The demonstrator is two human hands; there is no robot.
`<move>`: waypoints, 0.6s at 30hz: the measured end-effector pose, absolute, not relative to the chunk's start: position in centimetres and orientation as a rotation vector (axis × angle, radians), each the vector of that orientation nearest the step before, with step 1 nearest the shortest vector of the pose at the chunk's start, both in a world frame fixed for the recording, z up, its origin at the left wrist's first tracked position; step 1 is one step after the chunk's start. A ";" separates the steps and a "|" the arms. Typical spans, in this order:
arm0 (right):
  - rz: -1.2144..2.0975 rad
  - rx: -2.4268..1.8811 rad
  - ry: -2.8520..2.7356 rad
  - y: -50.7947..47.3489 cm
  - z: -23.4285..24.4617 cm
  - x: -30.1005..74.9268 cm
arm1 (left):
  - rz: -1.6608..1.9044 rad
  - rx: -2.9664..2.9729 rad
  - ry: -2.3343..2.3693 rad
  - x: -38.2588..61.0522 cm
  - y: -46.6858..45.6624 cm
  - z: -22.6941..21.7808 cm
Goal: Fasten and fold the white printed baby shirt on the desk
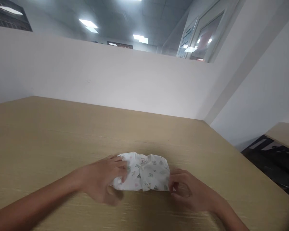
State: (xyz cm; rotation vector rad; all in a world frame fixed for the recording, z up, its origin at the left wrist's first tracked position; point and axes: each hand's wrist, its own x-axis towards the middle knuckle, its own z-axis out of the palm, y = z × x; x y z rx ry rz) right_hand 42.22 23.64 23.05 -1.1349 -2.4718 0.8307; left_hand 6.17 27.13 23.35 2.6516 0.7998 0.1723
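A small white baby shirt, printed with little green and pink figures, lies folded into a compact rectangle on the wooden table. Its neckline with a printed label faces away from me, and a front placket runs down the middle. My left hand rests over the shirt's left end, fingers spread and slightly blurred, covering that edge. At the right end, my right hand has thumb and fingers curled together at the shirt's side edge, pinching it.
The tabletop reaches back to a low white partition. A white wall borders the far right corner. Off the table's right edge stands another wooden surface on a dark frame. Beyond the partition are ceiling lights and a door.
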 end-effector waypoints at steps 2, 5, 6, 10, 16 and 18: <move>0.815 -1.077 -2.285 24.0 22.2 41.3 | 0.325 2.616 0.900 7.0 27.1 22.8; 0.556 -1.098 -2.097 25.2 19.5 38.9 | 0.582 2.597 1.165 9.2 27.5 19.4; 0.462 -1.128 -2.108 25.6 18.5 38.1 | 0.598 2.626 1.204 9.9 27.6 18.0; 0.131 -1.283 -2.393 26.2 15.7 36.1 | 0.518 2.813 1.246 11.3 27.8 13.8; -0.034 -1.389 -2.595 25.8 15.6 36.1 | 0.457 2.887 1.182 11.2 28.3 13.3; -0.051 -1.395 -2.591 25.9 15.5 36.2 | 0.462 2.862 1.163 11.1 28.5 13.4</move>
